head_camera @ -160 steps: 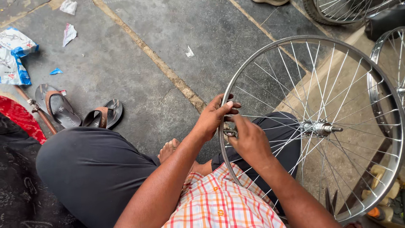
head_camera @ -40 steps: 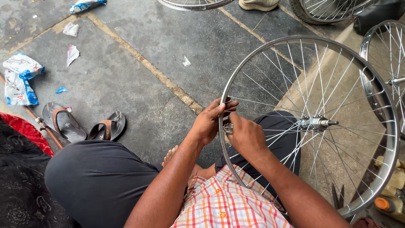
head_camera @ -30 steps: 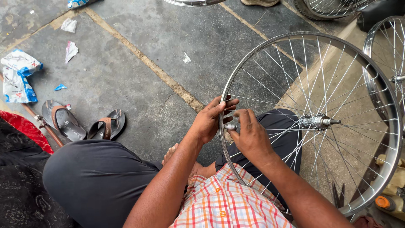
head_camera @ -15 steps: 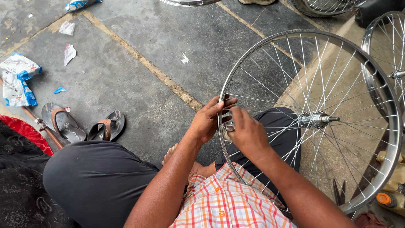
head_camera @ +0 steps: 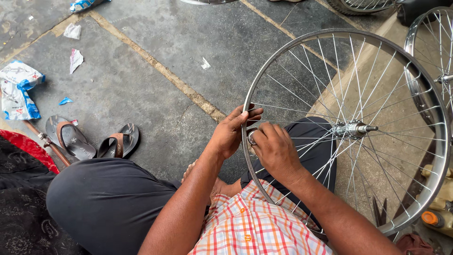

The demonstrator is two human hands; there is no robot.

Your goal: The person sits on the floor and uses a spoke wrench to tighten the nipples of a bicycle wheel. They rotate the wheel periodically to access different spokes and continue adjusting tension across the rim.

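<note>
- The bicycle wheel (head_camera: 347, 128) stands upright across the seated person's lap, its rim (head_camera: 248, 141) leaning near the knees and its hub (head_camera: 351, 128) out to the right, above the concrete floor (head_camera: 155, 89).
- The left hand (head_camera: 231, 132) is curled around the rim from the outside, thumb over the top edge and fingers pressed together on the metal. If this grip loosens, the wheel probably rolls or tips off the lap, since nothing else appears to hold it.
- The right hand (head_camera: 276, 151) is bunched just inside the rim, its fingertips pinching a small round metal tool (head_camera: 252, 137) where a spoke (head_camera: 302, 111) meets the rim. I cannot tell exactly how the tool sits on the spoke end, because the fingers cover it.
- If the tool sits badly, it may slip and round off the fitting, or the knuckles may knock against the neighbouring spokes, which run close together here.
- Too much turning on one spoke would likely pull the rim out of true; too little leaves it slack.
- The two hands are touching or almost touching at the rim, so a sudden slip of one could pinch the other.
- A second wheel (head_camera: 432, 61) stands close on the right; a swing of the held wheel could tangle the two.
- Sandals (head_camera: 92, 141) and scraps of paper (head_camera: 73, 59) lie well apart on the left and pose little risk.
</note>
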